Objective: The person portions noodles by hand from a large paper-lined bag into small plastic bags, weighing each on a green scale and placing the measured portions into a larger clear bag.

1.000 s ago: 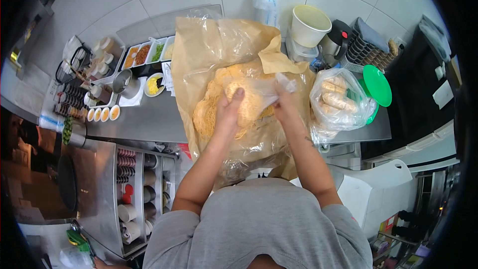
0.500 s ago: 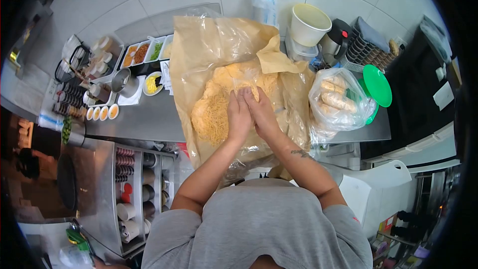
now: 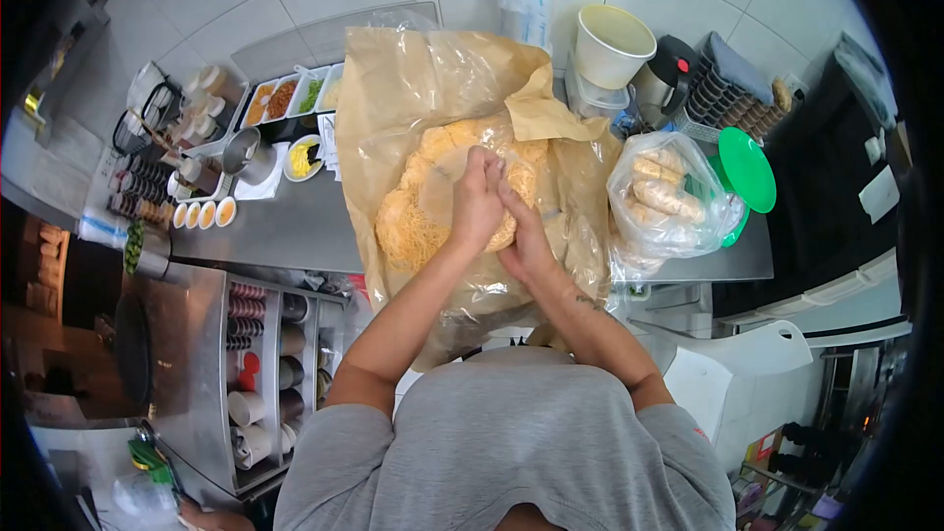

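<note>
Thin yellow noodles [image 3: 408, 241] lie in a heap on brown paper [image 3: 413, 74] lined with clear plastic, in the middle of the counter. Over the heap, my left hand [image 3: 476, 205] and my right hand [image 3: 526, 233] are pressed together, fingers closed. A clump of noodles shows between and beside the palms, partly hidden by them. Pale, floury-looking noodles [image 3: 447, 143] fill the back of the heap.
On the right stand a tied clear bag of wrapped rolls [image 3: 669, 199], a green lid [image 3: 745, 169] and a white bucket [image 3: 615, 44]. Topping trays [image 3: 280, 100], a metal pot [image 3: 248, 159] and small sauce cups [image 3: 206, 214] are left. Another person's hand [image 3: 202, 516] shows lower left.
My hands have drawn slightly toward me and turned, the left now higher across the right. More of the noodle clump shows beneath and beside them.
</note>
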